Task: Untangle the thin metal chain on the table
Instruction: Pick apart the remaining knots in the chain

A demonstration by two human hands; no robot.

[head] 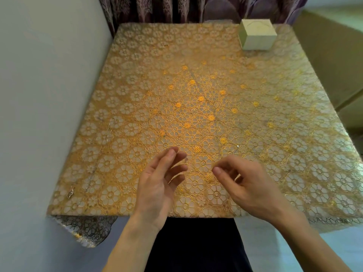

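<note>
The thin chain is hard to make out on the gold flowered tablecloth (196, 107). A faint thin line (98, 158) runs along the left side of the table, and a small curled metal piece (70, 192) lies near the front left corner; I cannot tell whether either is the chain. My left hand (161, 181) hovers over the front edge, palm turned right, fingers straight and blurred. About a hand's width to its right, my right hand (243, 181) hovers with fingers loosely curled, thumb and forefinger apart. Nothing shows in either hand.
A small pale box (257, 36) stands at the back right corner. A tiny bright glint (237, 146) lies on the cloth beyond my right hand. A wall runs close along the table's left side, and a dark curtain hangs behind it.
</note>
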